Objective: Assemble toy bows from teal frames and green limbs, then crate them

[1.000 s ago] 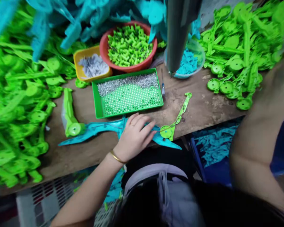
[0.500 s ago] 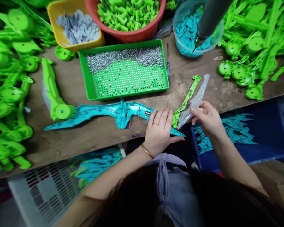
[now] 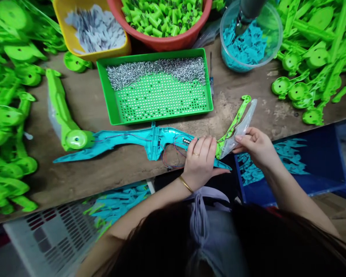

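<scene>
A long blue plastic toy bow body (image 3: 123, 135) lies on the bench with thin red and blue wires (image 3: 174, 154) and small metal cells (image 3: 186, 141) in its hollow side. My left hand (image 3: 200, 157) is wrapped over its right end. Between thumb and fingers my right hand (image 3: 256, 146) pinches a translucent pale plastic limb piece (image 3: 239, 129). That piece lies along a green limb shell (image 3: 233, 119), its lower end touching the shell's base beside my left fingers. On the bow's left end sits a green limb (image 3: 57, 104) with a round hub (image 3: 76, 139).
A green tray (image 3: 161, 115) of small screws stands behind the bow, with a screwdriver (image 3: 211, 82) beside it. Yellow (image 3: 98, 57), red (image 3: 161, 44) and clear tubs (image 3: 250, 67) hold parts. A dark power-driver tip (image 3: 243, 19) hangs above. Green parts (image 3: 8, 115) are piled at both sides.
My right hand has brought the translucent piece closer against the green limb shell. The driver tip above the clear tub has shifted up in view. The camera view has moved slightly.
</scene>
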`<state>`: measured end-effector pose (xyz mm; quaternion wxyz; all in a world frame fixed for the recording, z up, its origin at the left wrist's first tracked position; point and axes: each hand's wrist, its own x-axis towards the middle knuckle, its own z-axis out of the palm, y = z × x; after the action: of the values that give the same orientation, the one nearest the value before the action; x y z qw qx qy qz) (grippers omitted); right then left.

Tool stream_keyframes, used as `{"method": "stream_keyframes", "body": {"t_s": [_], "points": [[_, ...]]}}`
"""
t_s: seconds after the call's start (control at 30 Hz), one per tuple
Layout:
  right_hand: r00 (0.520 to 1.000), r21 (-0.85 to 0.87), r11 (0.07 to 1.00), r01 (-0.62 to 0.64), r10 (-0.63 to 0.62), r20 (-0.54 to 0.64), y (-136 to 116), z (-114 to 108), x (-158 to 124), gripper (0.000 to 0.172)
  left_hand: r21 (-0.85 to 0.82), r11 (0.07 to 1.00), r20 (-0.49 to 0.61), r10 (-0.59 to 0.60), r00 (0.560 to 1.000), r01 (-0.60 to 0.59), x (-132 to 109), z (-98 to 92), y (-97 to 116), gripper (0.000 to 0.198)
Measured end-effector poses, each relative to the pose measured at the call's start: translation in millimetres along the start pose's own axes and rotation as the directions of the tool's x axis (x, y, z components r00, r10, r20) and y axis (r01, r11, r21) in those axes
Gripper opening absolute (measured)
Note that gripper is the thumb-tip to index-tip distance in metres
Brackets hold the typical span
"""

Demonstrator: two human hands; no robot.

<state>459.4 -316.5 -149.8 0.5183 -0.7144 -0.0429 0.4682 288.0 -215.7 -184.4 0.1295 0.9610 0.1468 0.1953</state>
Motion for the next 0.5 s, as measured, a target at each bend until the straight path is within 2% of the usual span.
{"method": "stream_keyframes", "body": {"t_s": [0.1,0.23,0.33,0.4,0.5], "points": [[1.0,-0.152,0.988,-0.004,0.005,0.004,-2,0,-1,0.048,-0.006,1.0,0.012,0.003,1.0,-0.003,-1,-1.6,-1,0.092],[0.999,-0.327,0.945,-0.033,0.043,0.023,-10,-3,1,0.052,0.026,0.998,0.012,0.061,0.998,-0.061,0,-4.8,-3,0.076],[0.998,-0.54,0.84,-0.05,0.055,-0.007,-20,-12,9,0.051,0.034,0.996,0.004,0.078,0.997,-0.078,0,-5.6,-4,0.068],[0.997,-0.63,0.776,-0.023,-0.026,-0.069,-30,-20,19,0.047,0.031,0.996,-0.008,0.08,0.997,-0.08,0,-5.0,-4,0.068],[0.959,-0.589,0.804,0.086,-0.226,-0.169,-47,-29,41,0.038,0.033,0.996,-0.022,0.088,0.996,-0.087,0,-3.8,-4,0.068]]}}
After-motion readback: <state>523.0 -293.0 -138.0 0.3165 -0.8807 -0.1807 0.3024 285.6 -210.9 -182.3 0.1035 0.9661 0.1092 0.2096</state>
